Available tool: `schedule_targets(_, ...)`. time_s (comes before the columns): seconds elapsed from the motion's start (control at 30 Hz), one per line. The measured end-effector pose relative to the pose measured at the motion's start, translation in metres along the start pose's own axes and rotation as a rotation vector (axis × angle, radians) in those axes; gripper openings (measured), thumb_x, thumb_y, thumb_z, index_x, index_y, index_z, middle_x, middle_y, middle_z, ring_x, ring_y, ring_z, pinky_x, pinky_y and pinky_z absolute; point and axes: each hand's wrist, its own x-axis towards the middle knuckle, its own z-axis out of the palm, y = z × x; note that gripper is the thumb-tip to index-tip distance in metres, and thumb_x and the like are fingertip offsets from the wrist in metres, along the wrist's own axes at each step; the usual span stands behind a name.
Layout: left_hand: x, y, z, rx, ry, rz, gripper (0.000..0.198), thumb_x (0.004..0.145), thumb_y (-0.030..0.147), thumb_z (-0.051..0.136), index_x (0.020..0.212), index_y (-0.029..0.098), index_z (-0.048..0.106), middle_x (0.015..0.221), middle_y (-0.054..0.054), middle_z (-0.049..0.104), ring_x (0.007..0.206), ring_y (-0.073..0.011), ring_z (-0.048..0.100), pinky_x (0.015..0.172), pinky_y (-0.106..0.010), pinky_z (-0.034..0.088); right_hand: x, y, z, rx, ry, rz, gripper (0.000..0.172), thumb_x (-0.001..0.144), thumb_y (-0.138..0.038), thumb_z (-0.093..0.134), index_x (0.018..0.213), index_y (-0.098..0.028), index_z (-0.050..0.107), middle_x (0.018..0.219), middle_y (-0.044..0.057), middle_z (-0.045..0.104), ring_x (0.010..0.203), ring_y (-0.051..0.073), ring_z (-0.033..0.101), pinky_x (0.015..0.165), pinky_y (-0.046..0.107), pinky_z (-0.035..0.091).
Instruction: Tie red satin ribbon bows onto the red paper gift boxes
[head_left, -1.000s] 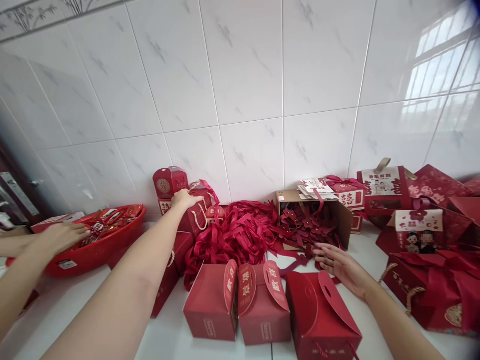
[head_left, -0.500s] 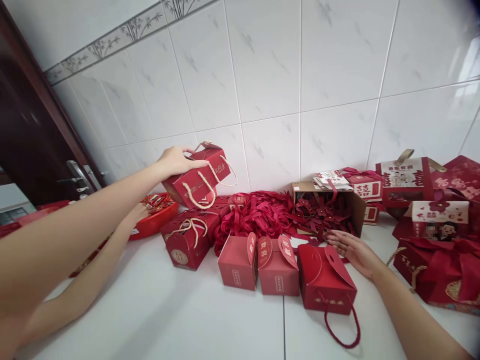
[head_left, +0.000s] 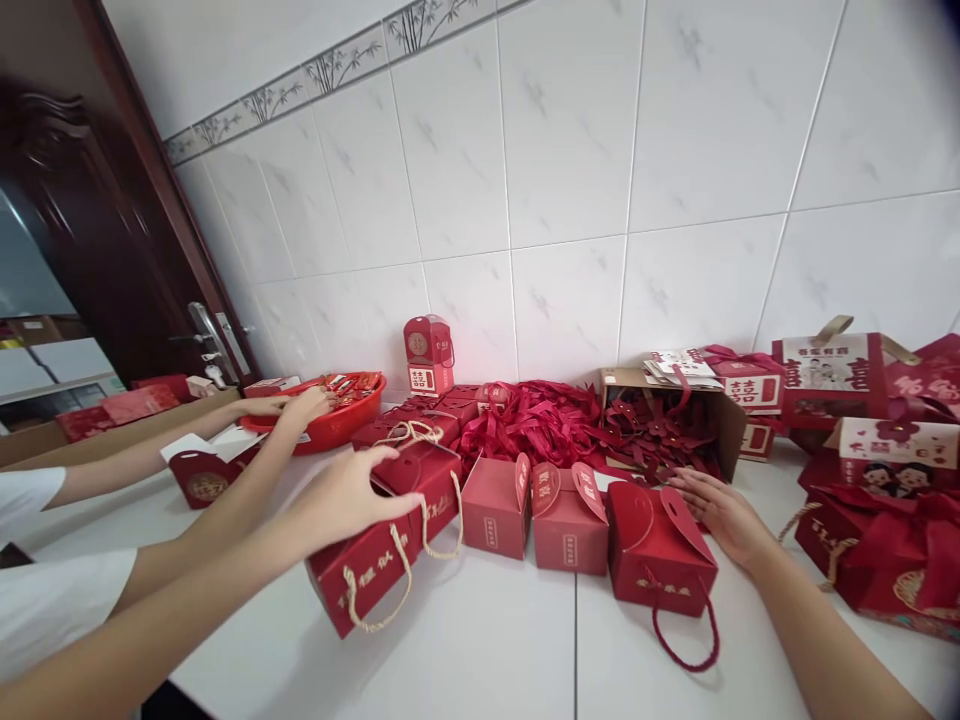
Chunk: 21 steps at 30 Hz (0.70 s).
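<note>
My left hand [head_left: 351, 496] is closed over the top of a long red gift box with cream rope handles [head_left: 373, 562], which rests tilted on the white table just left of the row. Three small red boxes stand side by side: one [head_left: 493, 507], a second [head_left: 566, 527] and a third with a red cord handle [head_left: 658, 552]. Their top flaps stand up. My right hand [head_left: 718, 514] lies flat with fingers spread on the table, just behind and to the right of the third box, holding nothing.
Another person's two hands [head_left: 298, 408] reach into a red basin [head_left: 336, 430] at back left. A red ribbon pile [head_left: 536, 420], a tipped cardboard box [head_left: 731, 430] and more red gift boxes [head_left: 885, 555] line the tiled wall. A dark door [head_left: 112, 250] stands at left.
My left hand took the rope-handled box from the stack at the wall, lifted it, and brought it down to the table's front left. My right hand stayed flat in place.
</note>
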Motion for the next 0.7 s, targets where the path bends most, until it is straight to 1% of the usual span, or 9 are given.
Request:
schedule_targets(0.07, -0.006, 0.005, 0.013, 0.058, -0.071, 0.045, 0.082, 0.049, 0.072, 0.065, 0.117, 0.026, 0.061, 0.106, -0.007, 0.071, 0.095, -0.0339, 0.066, 0.075, -0.037, 0.052, 0.000, 0.000, -0.001, 0.007, -0.007, 0.001, 0.021, 0.068, -0.018, 0.073, 0.088, -0.019, 0.069, 0.084, 0.005, 0.074, 0.076, 0.017, 0.070, 0.063, 0.020, 0.057)
schedule_targets(0.13, -0.006, 0.009, 0.023, 0.108, -0.097, 0.047, 0.085, 0.052, 0.073, 0.061, 0.121, 0.023, 0.058, 0.110, -0.010, 0.069, 0.099, -0.0353, 0.064, 0.077, -0.039, 0.051, 0.001, -0.001, -0.001, 0.024, -0.012, 0.013, 0.020, 0.068, -0.016, 0.072, 0.088, -0.019, 0.069, 0.084, 0.005, 0.074, 0.075, 0.016, 0.070, 0.063, 0.019, 0.057)
schedule_targets(0.23, -0.001, 0.014, 0.033, 0.127, -0.091, 0.060, 0.085, 0.055, 0.074, 0.059, 0.122, 0.022, 0.057, 0.118, -0.012, 0.065, 0.106, -0.0358, 0.061, 0.081, -0.040, 0.049, 0.001, -0.002, -0.001, 0.035, -0.016, 0.032, 0.019, 0.068, -0.016, 0.071, 0.087, -0.019, 0.069, 0.083, 0.004, 0.074, 0.075, 0.016, 0.070, 0.063, 0.019, 0.057)
schedule_targets(0.37, 0.009, 0.016, 0.048, 0.115, -0.091, 0.086, 0.082, 0.057, 0.075, 0.056, 0.121, 0.024, 0.057, 0.122, -0.011, 0.063, 0.108, -0.0346, 0.059, 0.082, -0.040, 0.048, 0.001, -0.002, 0.000, 0.027, -0.012, 0.032, 0.019, 0.069, -0.016, 0.071, 0.088, -0.020, 0.069, 0.084, 0.004, 0.074, 0.074, 0.016, 0.070, 0.061, 0.020, 0.057)
schedule_targets(0.53, 0.015, 0.017, 0.069, 0.147, -0.077, 0.064, 0.080, 0.059, 0.077, 0.052, 0.123, 0.029, 0.055, 0.128, -0.011, 0.059, 0.108, -0.0369, 0.059, 0.081, -0.042, 0.046, 0.001, -0.002, 0.000, 0.032, 0.009, 0.047, 0.017, 0.071, -0.016, 0.070, 0.088, -0.019, 0.069, 0.084, 0.005, 0.073, 0.073, 0.015, 0.069, 0.061, 0.018, 0.057)
schedule_targets(0.63, 0.017, 0.015, 0.070, 0.163, -0.107, 0.099, 0.082, 0.059, 0.080, 0.049, 0.124, 0.029, 0.055, 0.124, -0.011, 0.061, 0.105, -0.0371, 0.060, 0.080, -0.043, 0.046, 0.002, -0.001, -0.001, 0.025, 0.018, 0.048, 0.016, 0.071, -0.016, 0.069, 0.087, -0.019, 0.069, 0.085, 0.005, 0.073, 0.074, 0.015, 0.069, 0.062, 0.017, 0.057)
schedule_targets(0.7, 0.020, 0.013, 0.062, 0.158, -0.118, 0.127, 0.081, 0.054, 0.080, 0.055, 0.118, 0.031, 0.059, 0.121, -0.011, 0.063, 0.105, -0.0371, 0.060, 0.080, -0.042, 0.046, 0.003, -0.001, -0.002, 0.008, 0.026, 0.040, 0.015, 0.071, -0.017, 0.068, 0.086, -0.020, 0.069, 0.086, 0.005, 0.073, 0.077, 0.016, 0.070, 0.064, 0.019, 0.058)
